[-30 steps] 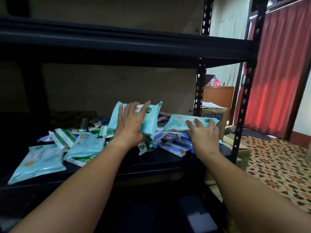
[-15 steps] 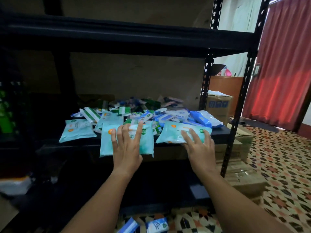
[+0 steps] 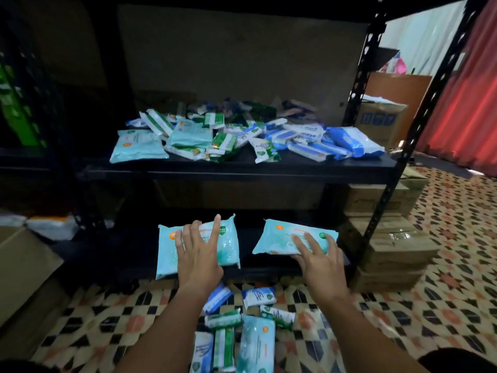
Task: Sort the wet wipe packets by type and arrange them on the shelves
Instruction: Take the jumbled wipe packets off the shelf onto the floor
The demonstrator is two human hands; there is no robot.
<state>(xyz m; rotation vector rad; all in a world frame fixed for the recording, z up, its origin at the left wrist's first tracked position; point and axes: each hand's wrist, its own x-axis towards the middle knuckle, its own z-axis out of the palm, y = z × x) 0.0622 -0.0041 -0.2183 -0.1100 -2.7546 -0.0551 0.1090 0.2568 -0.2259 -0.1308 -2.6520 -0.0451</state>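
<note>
**Two pale packets going down on the bottom shelf**

Head view: we have both hands low at the bottom shelf (image 3: 269,270) of the black rack. Our left hand (image 3: 197,254) lies spread, fingers splayed, on top of a pale blue packet (image 3: 228,246); whether the thumb hooks under it we cannot tell. Our right hand (image 3: 320,261) rests the same way, fingers open and flat, on a second pale blue packet (image 3: 279,238) of the same look. The two packets sit side by side, apart, at the shelf's front edge. The left one stands with its long axis running away from us; the right one lies crosswise, its long axis running left to right and slightly skewed.

That mismatch is what we judge the next move turns on: the packets lie straight ahead, under our palms, each with its own hand nearest, and the right one would need a quarter turn to match its neighbour.

On the middle shelf (image 3: 236,166) a mixed heap (image 3: 242,135) of green, white and blue packets is unsorted. More packets (image 3: 242,327) lie on the patterned floor (image 3: 443,305) between our forearms. Sorting looks early.
</note>
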